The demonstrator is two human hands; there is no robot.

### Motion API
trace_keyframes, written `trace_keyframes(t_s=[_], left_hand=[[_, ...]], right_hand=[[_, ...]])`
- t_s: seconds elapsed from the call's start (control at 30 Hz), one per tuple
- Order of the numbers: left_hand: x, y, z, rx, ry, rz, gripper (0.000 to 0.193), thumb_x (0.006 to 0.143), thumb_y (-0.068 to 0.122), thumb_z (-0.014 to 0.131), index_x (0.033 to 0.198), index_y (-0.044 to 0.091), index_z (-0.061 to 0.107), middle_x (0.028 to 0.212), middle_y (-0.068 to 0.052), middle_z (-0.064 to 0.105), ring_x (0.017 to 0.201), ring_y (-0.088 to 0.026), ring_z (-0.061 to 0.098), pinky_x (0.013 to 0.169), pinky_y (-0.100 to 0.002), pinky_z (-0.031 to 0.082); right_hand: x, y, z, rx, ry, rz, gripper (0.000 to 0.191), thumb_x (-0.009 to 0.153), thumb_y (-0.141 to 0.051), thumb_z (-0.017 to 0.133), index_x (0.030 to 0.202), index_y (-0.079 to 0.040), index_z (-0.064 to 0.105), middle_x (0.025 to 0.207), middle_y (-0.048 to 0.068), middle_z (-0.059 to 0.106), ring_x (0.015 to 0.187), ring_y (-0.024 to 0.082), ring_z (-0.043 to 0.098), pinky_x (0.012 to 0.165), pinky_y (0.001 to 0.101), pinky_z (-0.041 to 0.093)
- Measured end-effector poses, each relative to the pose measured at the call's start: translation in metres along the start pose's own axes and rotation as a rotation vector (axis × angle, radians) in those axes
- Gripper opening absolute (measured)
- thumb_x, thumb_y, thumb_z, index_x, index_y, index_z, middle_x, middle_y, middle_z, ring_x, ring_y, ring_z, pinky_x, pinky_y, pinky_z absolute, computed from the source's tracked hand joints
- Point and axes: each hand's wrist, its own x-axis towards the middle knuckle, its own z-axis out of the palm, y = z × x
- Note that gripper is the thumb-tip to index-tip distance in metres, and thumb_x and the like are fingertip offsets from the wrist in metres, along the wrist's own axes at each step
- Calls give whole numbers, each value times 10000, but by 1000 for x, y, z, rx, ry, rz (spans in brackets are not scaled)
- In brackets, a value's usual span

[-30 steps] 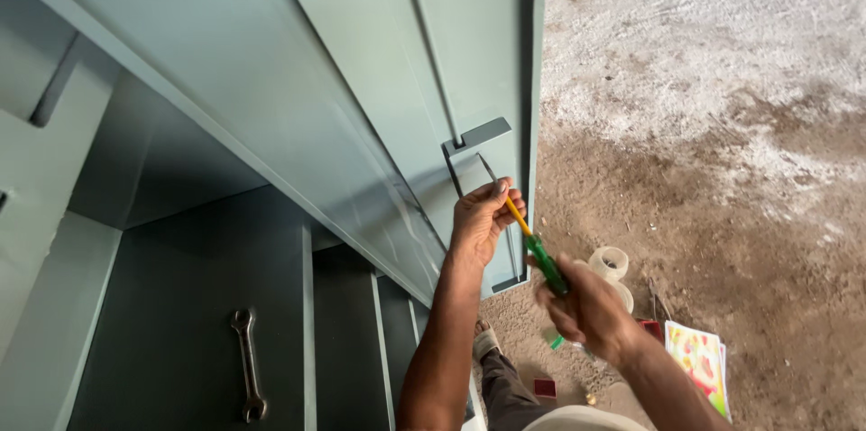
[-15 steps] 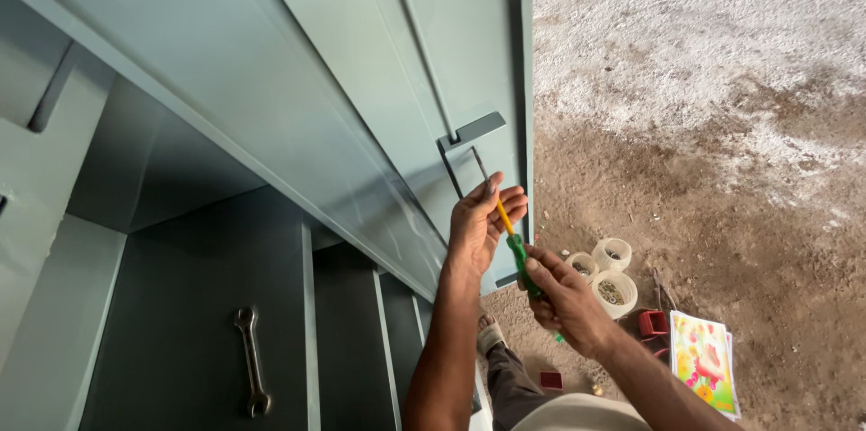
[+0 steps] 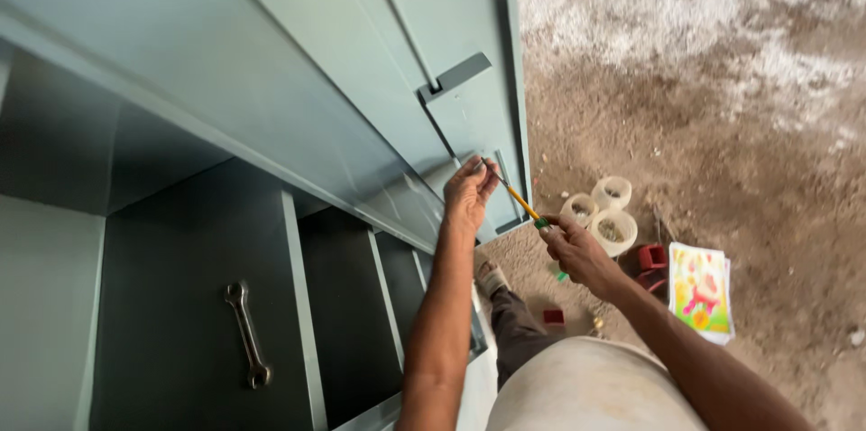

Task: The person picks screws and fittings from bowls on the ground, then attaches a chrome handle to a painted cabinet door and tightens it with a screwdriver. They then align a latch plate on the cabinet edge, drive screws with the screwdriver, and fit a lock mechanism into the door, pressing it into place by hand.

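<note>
Right hand (image 3: 577, 253) grips a screwdriver (image 3: 520, 206), its tip at eleven o'clock; left hand (image 3: 469, 192) pinches the tip against the cabinet door (image 3: 361, 79), mid-fastening; steady pressure seems needed.

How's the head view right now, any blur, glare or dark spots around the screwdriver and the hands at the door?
Head view: mostly sharp, with slight softness on the right hand gripping the screwdriver; the left hand at the grey door is clear. Soft daylight, a faint sheen on the door but no harsh glare. The cabinet interior is shadowed, yet the wrench remains readable. Wide-angle bend at the edges.

Grey-green metal cabinet (image 3: 271, 79) — dirt floor (image 3: 722, 124)
</note>
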Motion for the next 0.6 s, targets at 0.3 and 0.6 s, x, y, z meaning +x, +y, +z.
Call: trace_keyframes(t_s=[0.3, 0.6], left_hand=[[17, -12, -6, 86, -27, 63, 247, 988, -1, 644, 1234, -10, 659, 1033, -96, 741, 890, -196, 734, 788, -321, 609], [20, -21, 4, 153, 87, 124, 207, 963, -7, 667, 1166, -34, 698, 992, -118, 743, 836, -203, 732, 774, -326, 628]], right_hand=[[31, 26, 16, 125, -12, -107, 376, 1071, -308, 454, 1355, -96, 580, 890, 14, 641, 562, 71, 459, 461, 231, 387], [29, 31, 33, 160, 33, -107, 400, 1064, -296, 448, 1411, -108, 509, 909, 30, 620, 584, 78, 476, 487, 249, 434]])
